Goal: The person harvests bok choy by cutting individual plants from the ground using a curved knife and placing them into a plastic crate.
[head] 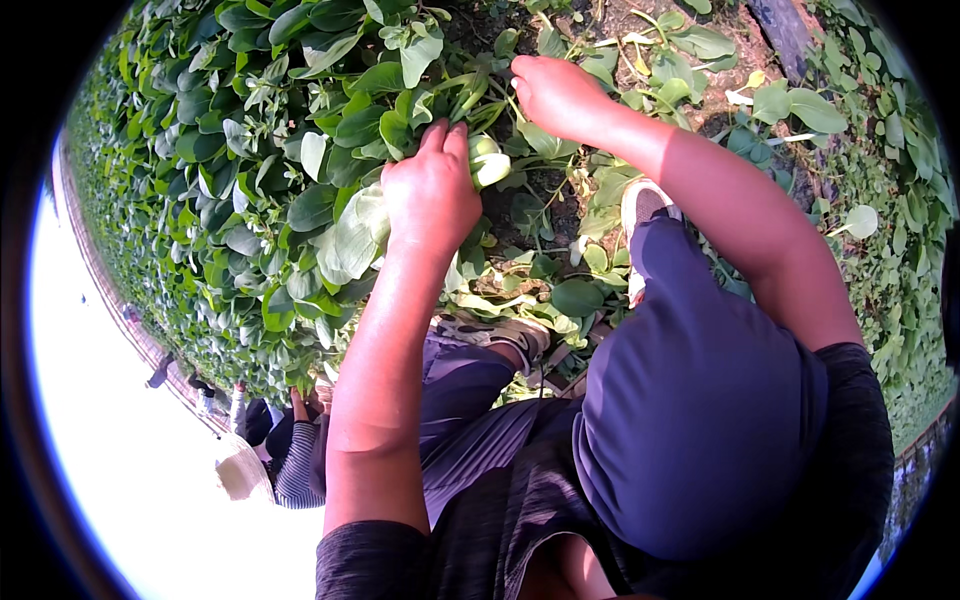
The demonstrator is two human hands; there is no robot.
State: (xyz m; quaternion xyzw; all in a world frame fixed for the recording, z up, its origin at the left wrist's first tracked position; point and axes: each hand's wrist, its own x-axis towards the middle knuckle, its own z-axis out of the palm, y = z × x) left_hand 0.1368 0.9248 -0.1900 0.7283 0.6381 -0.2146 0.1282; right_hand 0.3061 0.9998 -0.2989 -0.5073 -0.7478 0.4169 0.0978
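Observation:
My left hand (433,189) is closed around a leafy green plant, probably bok choy, whose pale stem base (490,169) shows at the right of my fingers. Its broad pale leaves (361,229) hang out below and left of the hand. My right hand (541,94) is up and to the right, fingers curled, low among stems and leaves near the edge of the standing greens. What lies inside its fingers is hidden, though something thin and dark seems to show at the fingertips. Cut or fallen leaves (576,298) lie on the soil below both hands.
Dense standing greens (225,180) fill the left side. Loose leaves (817,111) and a dark flat strip (780,34) lie on bare soil at upper right. My shoes (646,206) rest among the leaves. Other people, one with a straw hat (244,466), are at lower left.

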